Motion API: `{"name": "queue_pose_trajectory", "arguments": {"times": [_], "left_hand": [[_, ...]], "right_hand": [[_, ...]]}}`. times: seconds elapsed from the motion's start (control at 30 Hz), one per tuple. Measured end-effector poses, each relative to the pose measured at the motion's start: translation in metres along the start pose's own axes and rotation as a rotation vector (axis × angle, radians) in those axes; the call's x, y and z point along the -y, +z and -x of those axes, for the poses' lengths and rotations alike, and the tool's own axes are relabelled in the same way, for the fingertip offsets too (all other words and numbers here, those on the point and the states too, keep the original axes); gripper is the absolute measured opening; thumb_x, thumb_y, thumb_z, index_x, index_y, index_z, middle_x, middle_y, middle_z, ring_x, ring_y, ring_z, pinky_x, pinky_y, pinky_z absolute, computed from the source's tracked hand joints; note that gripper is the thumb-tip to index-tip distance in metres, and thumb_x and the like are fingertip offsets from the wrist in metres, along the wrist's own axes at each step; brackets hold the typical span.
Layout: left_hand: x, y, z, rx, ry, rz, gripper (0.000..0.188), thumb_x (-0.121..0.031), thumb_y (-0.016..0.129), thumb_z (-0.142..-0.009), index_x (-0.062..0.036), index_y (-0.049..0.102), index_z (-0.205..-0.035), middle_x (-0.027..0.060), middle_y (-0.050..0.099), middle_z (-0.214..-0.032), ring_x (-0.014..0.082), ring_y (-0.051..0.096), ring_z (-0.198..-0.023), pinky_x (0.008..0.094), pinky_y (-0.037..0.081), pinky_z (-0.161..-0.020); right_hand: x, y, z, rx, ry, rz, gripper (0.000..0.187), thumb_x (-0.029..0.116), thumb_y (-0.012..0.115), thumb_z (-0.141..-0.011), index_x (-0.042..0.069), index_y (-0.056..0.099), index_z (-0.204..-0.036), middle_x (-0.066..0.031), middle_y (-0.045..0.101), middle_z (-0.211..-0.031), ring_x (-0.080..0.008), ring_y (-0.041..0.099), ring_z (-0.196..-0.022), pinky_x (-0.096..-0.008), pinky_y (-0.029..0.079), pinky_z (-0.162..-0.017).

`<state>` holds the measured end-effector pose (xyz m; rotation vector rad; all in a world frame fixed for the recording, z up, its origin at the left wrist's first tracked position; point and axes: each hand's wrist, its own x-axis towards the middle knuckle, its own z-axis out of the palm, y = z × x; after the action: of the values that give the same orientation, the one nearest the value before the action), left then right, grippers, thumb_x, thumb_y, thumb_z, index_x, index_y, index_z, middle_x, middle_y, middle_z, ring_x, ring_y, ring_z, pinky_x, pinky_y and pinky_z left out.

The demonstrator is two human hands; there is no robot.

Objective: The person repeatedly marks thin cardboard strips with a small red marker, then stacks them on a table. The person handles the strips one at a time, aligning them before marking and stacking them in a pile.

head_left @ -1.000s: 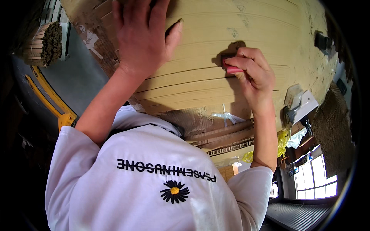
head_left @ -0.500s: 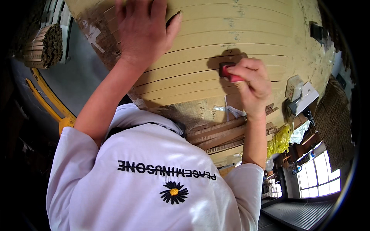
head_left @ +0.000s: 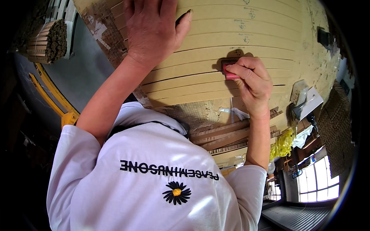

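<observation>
Light brown cardboard strips [head_left: 185, 71] lie side by side in a sheet-like row, with small dark stamped marks running down several of them. My left hand [head_left: 154, 34] rests spread on the strips at the upper left; its fingertips run out of the picture at the top. To the right, my right hand [head_left: 254, 82] pinches a small red hand stamp [head_left: 232, 72] with a dark base. The stamp is at a strip near the close side of the row, just below the nearest mark. Whether its base touches the cardboard I cannot tell.
Loose cardboard strips [head_left: 227, 136] lie along the near edge of the worn worktable [head_left: 196, 115]. On the right are a small black box [head_left: 323, 37], a clear container [head_left: 299, 92] and a yellow plastic bag [head_left: 284, 143]. A strip bundle [head_left: 48, 42] and yellow metal bars [head_left: 52, 96] stand left.
The view has shifted slightly, moving the table to the right in the picture. My right hand has tilted the red stamp more upright, and its shadow lies closer. My left hand stays on the strips.
</observation>
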<state>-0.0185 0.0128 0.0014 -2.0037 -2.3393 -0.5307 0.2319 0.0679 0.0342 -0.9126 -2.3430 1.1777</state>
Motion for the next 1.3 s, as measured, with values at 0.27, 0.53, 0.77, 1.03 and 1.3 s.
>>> {"name": "queue_pose_trajectory", "arguments": {"times": [0.27,0.53,0.77,1.03,1.3], "left_hand": [[0.004,0.008,0.003,-0.079,0.056,0.016,0.064,-0.023,0.074,-0.081,-0.0078,0.050,-0.138,0.0188,0.046,-0.146,0.0448,0.042,-0.137,0.0621,0.028,-0.114],[0.008,0.011,0.004,-0.092,0.102,-0.007,0.055,-0.029,0.064,-0.088,-0.0044,0.049,-0.135,0.0212,0.045,-0.147,0.0465,0.041,-0.137,0.0629,0.028,-0.114],[0.011,0.020,0.009,-0.188,0.153,0.004,0.061,-0.023,0.072,-0.083,-0.0039,0.046,-0.135,0.0219,0.044,-0.148,0.0466,0.041,-0.139,0.0637,0.029,-0.114],[0.001,0.001,0.002,0.001,0.025,-0.032,0.058,-0.022,0.075,-0.079,-0.0004,0.053,-0.128,0.0226,0.045,-0.148,0.0470,0.038,-0.141,0.0671,0.030,-0.113],[-0.002,0.004,0.002,-0.049,0.036,-0.044,0.054,-0.023,0.075,-0.078,0.0019,0.058,-0.122,0.0229,0.046,-0.147,0.0467,0.040,-0.140,0.0671,0.031,-0.113]], "right_hand": [[0.001,0.001,-0.002,0.017,0.033,0.046,0.031,-0.008,0.074,-0.069,0.010,0.077,-0.094,-0.0076,0.067,-0.094,-0.0252,0.067,-0.084,-0.0330,0.055,-0.068],[0.001,0.000,-0.002,0.032,0.073,0.045,0.033,-0.011,0.071,-0.069,0.011,0.077,-0.093,-0.0053,0.068,-0.097,-0.0248,0.069,-0.083,-0.0316,0.055,-0.066],[0.005,-0.004,-0.001,0.009,0.188,-0.087,0.024,-0.007,0.073,-0.077,0.007,0.076,-0.096,-0.0064,0.069,-0.099,-0.0214,0.067,-0.092,-0.0296,0.054,-0.077],[0.003,-0.023,0.033,-0.195,0.301,-0.385,0.017,-0.001,0.077,-0.081,0.004,0.077,-0.098,-0.0047,0.066,-0.099,-0.0164,0.063,-0.095,-0.0274,0.050,-0.083],[0.004,0.000,0.039,-0.053,0.009,-0.068,0.027,-0.009,0.075,-0.072,0.006,0.076,-0.095,-0.0082,0.067,-0.092,-0.0255,0.065,-0.084,-0.0334,0.053,-0.069]]}}
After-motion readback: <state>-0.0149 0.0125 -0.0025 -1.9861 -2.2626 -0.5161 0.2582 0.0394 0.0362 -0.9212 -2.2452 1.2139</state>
